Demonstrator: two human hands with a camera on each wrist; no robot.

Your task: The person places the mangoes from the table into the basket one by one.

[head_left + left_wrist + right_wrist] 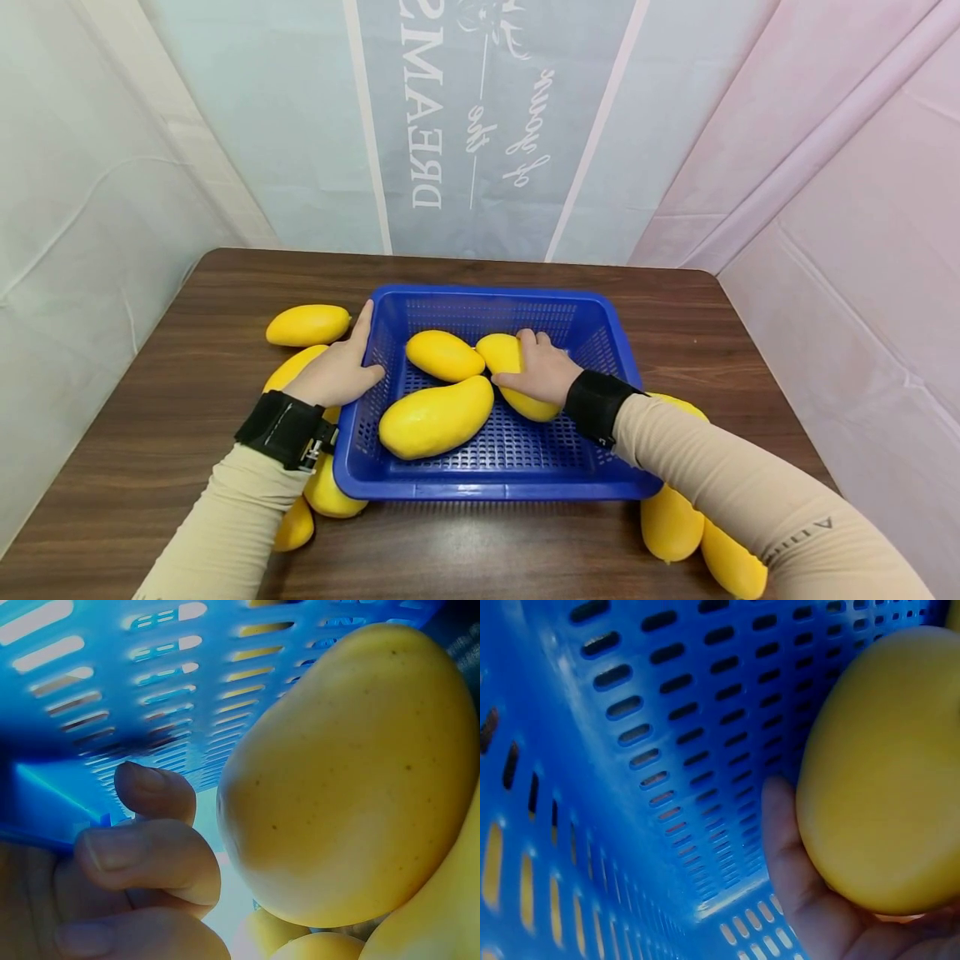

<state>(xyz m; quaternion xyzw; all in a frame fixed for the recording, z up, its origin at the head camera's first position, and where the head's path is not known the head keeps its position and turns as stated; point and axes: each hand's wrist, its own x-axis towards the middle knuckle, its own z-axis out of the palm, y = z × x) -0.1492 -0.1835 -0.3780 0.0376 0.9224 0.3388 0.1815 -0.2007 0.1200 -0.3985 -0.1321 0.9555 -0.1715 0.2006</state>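
A blue perforated plastic basket point(495, 490) stands on the table with three yellow mangoes inside. My left hand point(341, 367) grips the basket's left rim, thumb over the edge. In the left wrist view its curled fingers point(142, 855) show beneath the rim, beside a large mango point(352, 780) outside the basket. My right hand point(542, 371) reaches into the basket and holds a mango point(502, 354) on the right, fingers round its far side. A smaller mango point(445, 356) and a big mango point(437, 418) lie left of it on the basket floor.
Several more mangoes lie left of the basket, one mango point(307, 325) at the back and others under my left forearm. Further mangoes point(672, 523) rest at the right, partly behind my right sleeve. The brown wooden table point(480, 550) meets a printed curtain point(300, 125) at the back.
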